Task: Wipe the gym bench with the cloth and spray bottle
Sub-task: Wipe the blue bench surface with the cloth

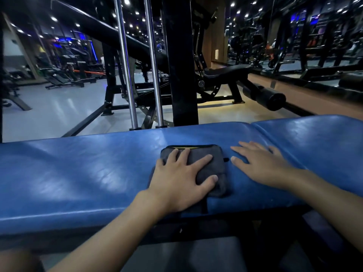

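1. Folded grey cloth sits on the blue bench, left hand pressing flat on it, fingers spread.
2. Right hand rests flat on the bench, fingers apart, at the cloth's 3 o'clock.
3. Looks soft and light, so I'd palm it from above.

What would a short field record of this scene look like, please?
bench: blue padded top, seam toward the right
cloth: dark grey, folded, lying on bench
left hand: flat on cloth, fingers spread
right hand: flat on bare bench, beside cloth
spray bottle: not in view
behind: black rack post, gym floor
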The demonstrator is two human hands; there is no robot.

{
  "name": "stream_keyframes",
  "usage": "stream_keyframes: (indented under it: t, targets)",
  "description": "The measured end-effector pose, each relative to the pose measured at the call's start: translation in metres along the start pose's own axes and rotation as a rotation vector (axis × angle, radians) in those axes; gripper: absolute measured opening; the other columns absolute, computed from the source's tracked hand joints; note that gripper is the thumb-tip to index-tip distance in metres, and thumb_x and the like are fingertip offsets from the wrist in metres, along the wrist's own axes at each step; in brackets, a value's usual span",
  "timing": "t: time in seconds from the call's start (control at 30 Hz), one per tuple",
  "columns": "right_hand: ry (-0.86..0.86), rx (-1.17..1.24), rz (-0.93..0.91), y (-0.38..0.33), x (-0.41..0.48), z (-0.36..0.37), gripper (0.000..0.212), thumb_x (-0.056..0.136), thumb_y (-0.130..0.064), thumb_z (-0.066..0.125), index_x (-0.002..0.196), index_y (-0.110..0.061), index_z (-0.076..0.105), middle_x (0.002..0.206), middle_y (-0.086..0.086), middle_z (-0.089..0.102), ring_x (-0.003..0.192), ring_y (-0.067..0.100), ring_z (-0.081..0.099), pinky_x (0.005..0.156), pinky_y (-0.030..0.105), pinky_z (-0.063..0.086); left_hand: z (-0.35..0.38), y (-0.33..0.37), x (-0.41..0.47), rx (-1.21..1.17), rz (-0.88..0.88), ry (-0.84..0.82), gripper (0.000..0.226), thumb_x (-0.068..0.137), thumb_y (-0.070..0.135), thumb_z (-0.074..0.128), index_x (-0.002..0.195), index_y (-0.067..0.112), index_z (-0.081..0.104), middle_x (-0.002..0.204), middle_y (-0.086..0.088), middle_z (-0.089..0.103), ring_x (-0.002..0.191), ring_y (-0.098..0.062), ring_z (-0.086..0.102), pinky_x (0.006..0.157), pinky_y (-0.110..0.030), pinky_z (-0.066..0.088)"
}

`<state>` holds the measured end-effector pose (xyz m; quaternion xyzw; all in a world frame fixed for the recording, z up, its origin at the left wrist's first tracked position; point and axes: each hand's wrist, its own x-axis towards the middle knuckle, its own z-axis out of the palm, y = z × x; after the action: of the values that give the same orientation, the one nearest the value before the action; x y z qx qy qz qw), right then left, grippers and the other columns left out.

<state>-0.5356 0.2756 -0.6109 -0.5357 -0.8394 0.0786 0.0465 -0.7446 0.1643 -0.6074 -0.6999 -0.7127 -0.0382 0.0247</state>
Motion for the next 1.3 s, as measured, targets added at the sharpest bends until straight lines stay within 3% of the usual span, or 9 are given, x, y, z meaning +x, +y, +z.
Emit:
stream_keyframes:
  t: [0.1,0.2,0.4,0.5,0.83,1.03,1.3]
  targets:
    - [0.074,-0.02,0.005,-0.002,-0.002,-0.004,0.056,0.1,-0.06,0.02,0.15,-0.039,0.033,0.162,-0.014,0.022,0.151,0.012,0.01,0.118,0.057,-0.002,-0.005,0.004,-0.017,-0.045,-0.018,0.038,0.088,0.068,0.084,0.001,0.151,0.056,0.014,0.163,0.003,0.019,0.15,-0.025,0.014,0.115,-0.055,0.023]
    - [0.134,0.075,-0.006,-0.006,-0.001,-0.007,0.055,0.1,-0.058,0.018,0.149,-0.039,0.035,0.16,-0.014,0.027,0.15,0.009,0.013,0.119,0.054,0.002,-0.001,0.002,-0.016,-0.023,-0.023,0.045,0.089,0.069,0.086,0.002,0.151,0.056,0.014,0.161,0.005,0.023,0.148,-0.024,0.016,0.113,-0.055,0.025]
    - [0.065,0.003,-0.011,-0.011,0.004,-0.001,0.064,0.095,-0.066,0.01,0.154,-0.042,0.018,0.165,-0.011,0.013,0.152,0.015,0.002,0.12,0.054,-0.003,0.0,-0.019,0.049,-0.018,-0.051,-0.001,0.07,0.086,0.083,0.026,0.151,0.058,0.018,0.162,0.0,0.024,0.149,-0.027,0.018,0.114,-0.053,0.024]
    - [0.075,-0.07,-0.002,-0.021,0.014,-0.003,0.074,0.089,-0.07,0.005,0.156,-0.04,0.013,0.166,-0.008,0.007,0.153,0.019,-0.002,0.119,0.055,-0.008,0.005,-0.036,0.098,-0.033,-0.051,-0.008,0.069,0.087,0.083,0.026,0.15,0.058,0.02,0.162,-0.002,0.026,0.148,-0.03,0.021,0.113,-0.055,0.025]
    - [-0.017,-0.058,-0.067,-0.026,0.035,0.012,0.073,0.085,-0.072,0.001,0.154,-0.047,0.009,0.166,-0.012,-0.001,0.152,0.016,-0.008,0.12,0.054,-0.003,0.007,-0.065,0.196,-0.063,-0.149,-0.048,0.069,0.086,0.085,0.025,0.149,0.06,0.021,0.158,-0.004,0.033,0.143,-0.039,0.032,0.109,-0.059,0.027]
    - [0.002,-0.015,-0.044,-0.029,0.031,0.011,0.07,0.088,-0.068,0.002,0.154,-0.046,0.011,0.165,-0.013,0.005,0.152,0.014,-0.003,0.12,0.052,-0.001,0.008,-0.059,0.154,-0.035,-0.083,-0.019,0.064,0.089,0.08,0.026,0.15,0.059,0.022,0.164,-0.003,0.026,0.148,-0.033,0.023,0.115,-0.056,0.021]
    - [0.049,0.048,-0.035,-0.027,0.027,0.01,0.065,0.094,-0.062,0.004,0.155,-0.041,0.011,0.164,-0.014,0.017,0.152,0.014,0.008,0.12,0.052,0.004,0.001,-0.029,0.025,-0.019,-0.017,-0.001,0.067,0.088,0.081,0.024,0.151,0.059,0.018,0.166,-0.001,0.018,0.152,-0.028,0.014,0.118,-0.052,0.018]
